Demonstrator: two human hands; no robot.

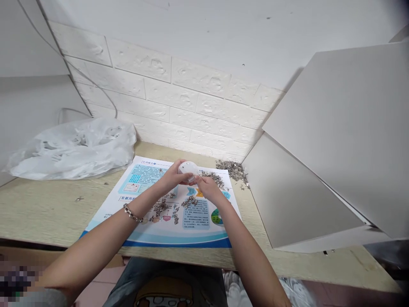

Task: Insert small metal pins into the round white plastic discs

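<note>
White round piece (188, 168) being held over the printed sheet (147, 239), left hand (174, 175) clamping its fingers on it, right hand (208, 187) meeting its edge (fingers apart or together, cannot tell), metal bits (190, 201) lying on the sheet

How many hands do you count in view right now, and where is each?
2. The left hand holds the white round piece above the printed sheet; the right hand is at that piece's near right edge. Some fingers are hidden.
</note>
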